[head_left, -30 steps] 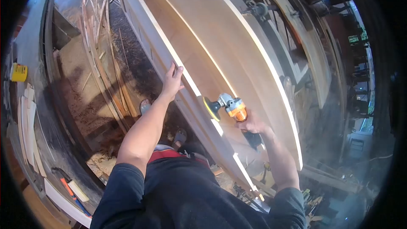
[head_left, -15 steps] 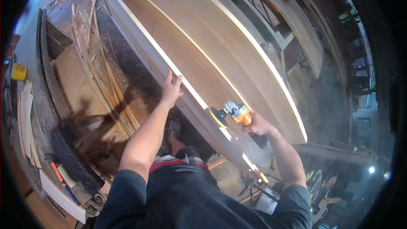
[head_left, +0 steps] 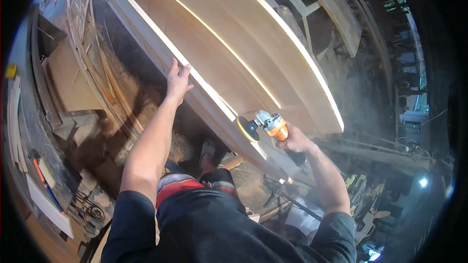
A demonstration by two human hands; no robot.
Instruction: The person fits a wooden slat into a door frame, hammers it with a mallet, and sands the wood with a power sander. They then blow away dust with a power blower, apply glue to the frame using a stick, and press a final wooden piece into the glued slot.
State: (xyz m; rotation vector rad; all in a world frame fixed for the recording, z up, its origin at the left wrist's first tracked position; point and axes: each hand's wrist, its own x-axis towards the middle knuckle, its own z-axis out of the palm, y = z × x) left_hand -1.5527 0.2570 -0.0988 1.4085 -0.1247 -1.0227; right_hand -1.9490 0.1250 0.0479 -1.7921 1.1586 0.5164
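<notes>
A large pale wooden cabinet frame (head_left: 229,44) lies tilted in front of me, its edges lit bright. My left hand (head_left: 176,82) rests flat against its near side rail, fingers apart. My right hand (head_left: 291,142) grips an orange and grey power sander (head_left: 265,125). The sander's round disc (head_left: 247,129) presses on the near edge of the same rail, close to its lower end. Fine dust hangs in the air to the right.
Wood strips and offcuts (head_left: 92,34) litter the dusty floor on the left. A bench edge with boards and a red-handled tool (head_left: 41,178) runs along the lower left. My sandalled foot (head_left: 207,150) stands below the frame. Tools and clutter (head_left: 360,199) lie at the lower right.
My left hand has slid up and left along the rail. The sander has stayed on the rail's edge, now nearer its lower end as the view shifted along the frame.
</notes>
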